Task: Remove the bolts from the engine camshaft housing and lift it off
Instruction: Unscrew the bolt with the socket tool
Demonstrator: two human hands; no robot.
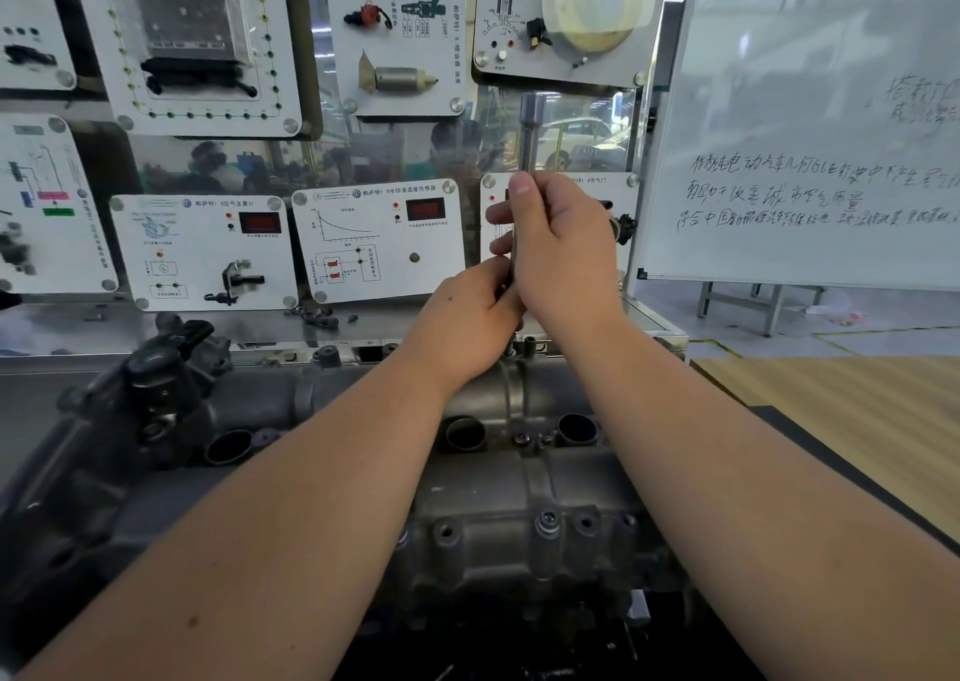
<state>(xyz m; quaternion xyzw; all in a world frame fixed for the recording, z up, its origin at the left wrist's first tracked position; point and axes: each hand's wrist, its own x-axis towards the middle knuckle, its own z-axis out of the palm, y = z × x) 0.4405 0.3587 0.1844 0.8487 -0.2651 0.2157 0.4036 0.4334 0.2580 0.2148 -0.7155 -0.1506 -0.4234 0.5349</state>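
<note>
The right hand wraps its fingers round an upright metal tool. The left hand pinches its lower end, above a bolt at the housing's far edge.

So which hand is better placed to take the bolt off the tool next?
Probably the left hand: it sits at the lower end of the tool, just above the housing, while the right hand grips the shaft.

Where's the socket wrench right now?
In the head view the socket wrench stands upright right of centre, gripped by the right hand above the left hand, over the far edge of the camshaft housing.
</note>
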